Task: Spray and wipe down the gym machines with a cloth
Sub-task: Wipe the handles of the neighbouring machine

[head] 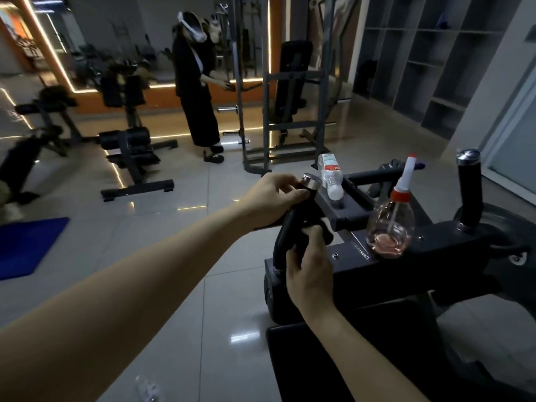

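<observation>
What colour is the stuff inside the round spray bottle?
Pink, pooled at the bottom of the clear spray bottle; the head view shows it best.

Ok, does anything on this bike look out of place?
Two things. The water bottle sits upside down, cap lowest, leaning in the holder between the handlebars. The spray bottle stands loose on the bike frame, so a knock might tip it.

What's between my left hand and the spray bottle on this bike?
A clear water bottle with a red label, leaning in the holder, sits between the left hand and the spray bottle; the head view shows it.
</observation>
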`<control>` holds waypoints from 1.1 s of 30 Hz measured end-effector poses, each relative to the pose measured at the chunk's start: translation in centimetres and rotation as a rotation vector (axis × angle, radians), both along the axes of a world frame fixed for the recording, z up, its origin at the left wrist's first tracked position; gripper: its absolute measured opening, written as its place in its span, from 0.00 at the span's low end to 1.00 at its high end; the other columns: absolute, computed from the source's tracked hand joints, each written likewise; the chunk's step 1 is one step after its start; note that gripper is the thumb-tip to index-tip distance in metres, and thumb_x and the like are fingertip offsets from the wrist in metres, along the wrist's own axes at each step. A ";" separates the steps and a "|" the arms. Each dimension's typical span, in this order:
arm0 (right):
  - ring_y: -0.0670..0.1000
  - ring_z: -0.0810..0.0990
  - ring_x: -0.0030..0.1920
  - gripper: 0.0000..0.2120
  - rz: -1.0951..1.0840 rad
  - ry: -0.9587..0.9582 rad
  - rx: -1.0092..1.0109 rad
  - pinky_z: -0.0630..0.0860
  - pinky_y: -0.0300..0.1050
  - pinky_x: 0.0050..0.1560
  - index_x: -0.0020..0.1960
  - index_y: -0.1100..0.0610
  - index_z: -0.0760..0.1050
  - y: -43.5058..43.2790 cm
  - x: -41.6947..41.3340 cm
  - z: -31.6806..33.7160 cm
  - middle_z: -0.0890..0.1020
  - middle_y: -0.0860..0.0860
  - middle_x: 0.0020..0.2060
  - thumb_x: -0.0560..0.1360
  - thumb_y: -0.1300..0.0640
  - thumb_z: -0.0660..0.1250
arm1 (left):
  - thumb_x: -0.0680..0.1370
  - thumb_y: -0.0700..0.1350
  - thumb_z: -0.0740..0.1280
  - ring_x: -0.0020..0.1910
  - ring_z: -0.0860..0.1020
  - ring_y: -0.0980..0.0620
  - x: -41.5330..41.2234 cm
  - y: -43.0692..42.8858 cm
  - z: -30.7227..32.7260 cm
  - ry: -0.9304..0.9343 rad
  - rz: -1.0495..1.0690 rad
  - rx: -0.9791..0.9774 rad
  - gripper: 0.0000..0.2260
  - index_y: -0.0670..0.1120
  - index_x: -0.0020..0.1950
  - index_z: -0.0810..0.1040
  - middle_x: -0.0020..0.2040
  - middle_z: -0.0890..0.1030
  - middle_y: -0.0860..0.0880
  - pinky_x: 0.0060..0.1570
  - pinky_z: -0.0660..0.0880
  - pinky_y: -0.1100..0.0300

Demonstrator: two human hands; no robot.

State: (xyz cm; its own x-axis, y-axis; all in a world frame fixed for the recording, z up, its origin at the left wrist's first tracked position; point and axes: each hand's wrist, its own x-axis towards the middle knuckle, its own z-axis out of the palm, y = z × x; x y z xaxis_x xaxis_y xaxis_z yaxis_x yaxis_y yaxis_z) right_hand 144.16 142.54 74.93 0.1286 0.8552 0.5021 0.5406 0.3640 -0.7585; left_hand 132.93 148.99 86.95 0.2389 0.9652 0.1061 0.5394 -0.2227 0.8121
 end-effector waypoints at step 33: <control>0.56 0.82 0.47 0.05 0.248 -0.407 -0.467 0.76 0.45 0.46 0.46 0.53 0.79 4.2 6.1 4.4 0.81 0.50 0.40 0.76 0.54 0.65 | 0.84 0.47 0.65 0.51 0.77 0.51 0.8 -0.6 0.5 0.130 0.028 -0.010 0.05 0.50 0.59 0.75 0.52 0.79 0.48 0.50 0.73 0.58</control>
